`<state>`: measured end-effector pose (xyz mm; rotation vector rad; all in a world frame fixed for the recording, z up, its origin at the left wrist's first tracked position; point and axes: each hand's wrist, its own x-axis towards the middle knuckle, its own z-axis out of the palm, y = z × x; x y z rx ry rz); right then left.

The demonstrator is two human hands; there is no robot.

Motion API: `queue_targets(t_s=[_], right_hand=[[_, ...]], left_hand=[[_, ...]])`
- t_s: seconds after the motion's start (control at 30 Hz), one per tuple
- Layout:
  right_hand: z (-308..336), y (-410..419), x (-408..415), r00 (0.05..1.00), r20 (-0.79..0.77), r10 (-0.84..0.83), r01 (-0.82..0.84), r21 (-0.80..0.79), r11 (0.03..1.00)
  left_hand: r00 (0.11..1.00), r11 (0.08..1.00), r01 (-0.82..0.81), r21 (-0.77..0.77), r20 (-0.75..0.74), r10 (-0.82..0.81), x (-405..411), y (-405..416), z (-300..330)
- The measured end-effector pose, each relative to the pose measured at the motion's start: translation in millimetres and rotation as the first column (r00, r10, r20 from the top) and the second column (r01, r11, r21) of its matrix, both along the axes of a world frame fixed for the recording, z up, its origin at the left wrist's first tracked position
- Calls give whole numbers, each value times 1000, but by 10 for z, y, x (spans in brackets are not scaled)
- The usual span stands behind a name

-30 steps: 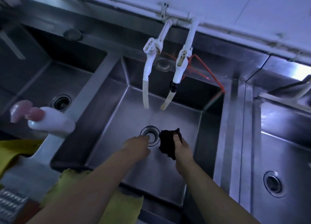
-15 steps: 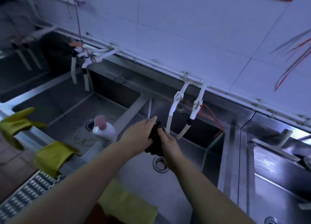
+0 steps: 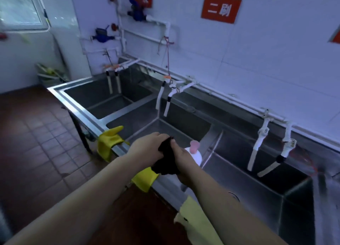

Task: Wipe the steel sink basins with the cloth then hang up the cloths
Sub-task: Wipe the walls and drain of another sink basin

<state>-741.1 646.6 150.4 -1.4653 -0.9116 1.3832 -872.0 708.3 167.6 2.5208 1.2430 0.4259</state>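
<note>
1. Cloth [image 3: 166, 160], the dark one, is now up in front of me, bunched between both hands above the front rim of the sink [image 3: 117, 149]; a second ago it was down on the floor of a basin, right beside the drain.
2. My left hand [image 3: 147, 149] has closed over the top of the cloth, fingers [image 3: 158, 135] curled round the upper end. A second ago that hand was at the drain and off the cloth.
3. My right hand [image 3: 184, 160] grips the lower part of the cloth from the side away from the window [image 3: 20, 7], fingers wrapped in, as it did down in the basin.
4. The view has swung up from the basin floor to the whole sink and the white wall [image 3: 257, 60] behind it, so the row of basins and their taps now shows.
5. A white soap bottle [image 3: 195, 153] with a pink pump stands just behind my right hand, partly hidden by it.
6. Yellow gloves [image 3: 110, 141] hang over the front rim of the sink, to the window side of my hands, and a pale yellow cloth [image 3: 196, 219] lies over the same rim closer to me.
7. I judge the wiping of that basin is finished and the cloth is being wrung or gathered.
8. Hanging comes next, I think. I cannot yet make out a hook or rail meant for it.
</note>
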Motion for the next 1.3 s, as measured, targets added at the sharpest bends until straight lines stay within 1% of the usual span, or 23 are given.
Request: queue_targets(t_s=[0.07, 0.17, 0.3, 0.4, 0.47, 0.53, 0.63, 0.67, 0.73, 0.8, 0.87, 0.9, 0.97, 1.03, 1.07, 1.13, 1.17, 1.23, 1.3], right_hand=[[-9, 103, -356, 998, -23, 51, -51, -11, 999], [-42, 244, -742, 995, -100, 6, -8, -18, 1000], [-100, 453, -997, 985, -171, 6, -9, -15, 1000], [-196, 663, -1010, 990, -132, 52, -44, 60, 997], [-292, 842, -970, 991, -85, 101, -90, 121, 989], [-392, 1053, -907, 990, -51, 129, -120, 141, 983], [-558, 1471, -821, 983, 17, 181, -181, 168, 969], [-605, 1635, -799, 985, 60, 163, -171, 170, 971], [-667, 1974, -762, 988, 138, 70, -93, 165, 982], [-693, 2280, -719, 990, 144, -7, -13, 141, 990], [-713, 2561, -663, 988, 157, -10, -8, 115, 993], [-737, 2694, -629, 981, 195, -3, -16, 100, 995], [-802, 2938, -560, 942, 335, 26, -51, 67, 996], [-872, 3126, -513, 877, 474, 79, -99, 17, 995], [-918, 3214, -486, 855, 510, 92, -103, -7, 995], [-1019, 3377, -430, 845, 527, 93, -78, -51, 996], [-1078, 3454, -398, 842, 531, 95, -63, -77, 995], [-1225, 3592, -325, 825, 554, 114, -46, -136, 990], [-1404, 3691, -264, 807, 575, 132, -23, -193, 981]], left_hand=[[999, 999, -38, 7, 0, 38, -350, 81, 7], [994, 995, -96, 4, 54, 96, -741, 210, -35], [970, 980, -197, -2, 142, 195, -1016, 420, -138], [947, 962, -273, 2, 177, 268, -1102, 644, -217], [932, 953, -296, -63, 201, 303, -1128, 848, -279], [921, 942, -303, -145, 210, 329, -1129, 1109, -354], [909, 928, -335, -163, 202, 364, -1080, 1573, -467], [903, 922, -348, -169, 205, 378, -1053, 1737, -498], [893, 909, -370, -193, 195, 405, -1001, 2065, -557], [902, 898, -380, -222, 125, 413, -951, 2361, -637], [911, 888, -380, -260, 59, 408, -913, 2618, -752], [912, 879, -378, -289, 46, 408, -893, 2734, -819], [926, 883, -346, -317, 35, 375, -841, 2936, -954], [964, 928, -260, -267, -26, 263, -770, 3112, -1080], [981, 953, -193, -235, -73, 181, -724, 3205, -1124], [989, 976, -62, -208, -142, 33, -643, 3410, -1224], [989, 972, -33, -233, -146, -2, -611, 3514, -1275], [986, 944, -28, -330, -164, -29, -559, 3719, -1393], [969, 903, -31, -428, -235, -78, -536, 3905, -1552]])
